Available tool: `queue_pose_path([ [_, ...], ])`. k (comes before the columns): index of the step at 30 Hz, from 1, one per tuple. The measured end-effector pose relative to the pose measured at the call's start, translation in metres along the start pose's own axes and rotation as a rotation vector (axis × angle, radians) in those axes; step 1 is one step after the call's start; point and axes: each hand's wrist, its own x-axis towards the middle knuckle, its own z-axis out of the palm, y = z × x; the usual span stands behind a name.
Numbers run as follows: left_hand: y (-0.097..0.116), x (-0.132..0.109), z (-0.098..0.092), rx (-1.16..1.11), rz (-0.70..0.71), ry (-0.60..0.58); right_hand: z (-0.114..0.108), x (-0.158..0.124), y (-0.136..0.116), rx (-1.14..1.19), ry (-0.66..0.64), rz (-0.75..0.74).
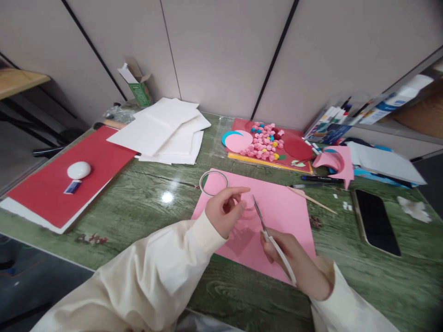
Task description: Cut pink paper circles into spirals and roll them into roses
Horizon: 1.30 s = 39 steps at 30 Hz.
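Observation:
My left hand (pixel 224 213) pinches a small pink paper piece (pixel 248 202) and holds it above a large pink sheet (pixel 284 216) lying on the green table. My right hand (pixel 297 263) grips white-handled scissors (pixel 268 233), whose blades point up and touch the edge of the small piece. A tape roll (pixel 213 183) rests on the sheet's far left corner, just beyond my left hand.
A red board (pixel 51 198) with a white lump (pixel 79 170) and an eraser lies left. White sheets (pixel 166 131) sit behind. A red tray of pink paper balls (pixel 265 143), pens (pixel 320 179), a wooden stick (pixel 313 199) and a phone (pixel 376 221) are to the right.

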Motion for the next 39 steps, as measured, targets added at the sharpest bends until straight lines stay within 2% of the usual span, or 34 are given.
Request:
queue_pose_path([
  [7, 0.000, 0.002, -0.002, 0.032, 0.078, 0.001, 0.000, -0.001, -0.003, -0.016, 0.003, 0.031],
  [17, 0.007, 0.005, -0.010, -0.013, 0.094, -0.030, -0.004, -0.001, -0.012, -0.008, -0.051, 0.050],
  [25, 0.001, 0.000, 0.000, -0.044, -0.007, -0.007, -0.001, 0.001, -0.008, -0.007, -0.005, 0.014],
  [29, 0.001, 0.000, -0.001, -0.074, 0.000, 0.018, -0.002, 0.000, -0.012, 0.009, -0.016, 0.042],
  [39, 0.003, -0.001, -0.002, -0.024, -0.008, -0.020, -0.001, 0.002, -0.010, 0.006, 0.018, 0.009],
])
